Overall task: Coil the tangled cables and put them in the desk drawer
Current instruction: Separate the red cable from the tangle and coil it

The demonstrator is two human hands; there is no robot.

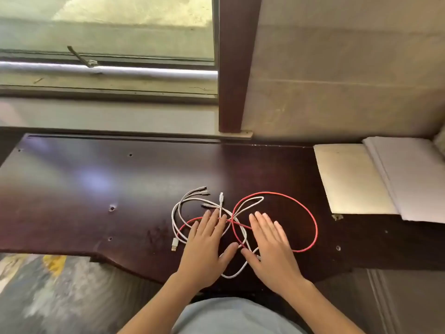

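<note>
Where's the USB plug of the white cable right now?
Head view: the USB plug lies on the desk near its front edge, just left of the left hand.

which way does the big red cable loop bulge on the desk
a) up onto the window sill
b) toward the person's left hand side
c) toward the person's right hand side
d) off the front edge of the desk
c: the red cable arcs out past the right hand while the white cables lie by the left hand, all on the desk.
</note>
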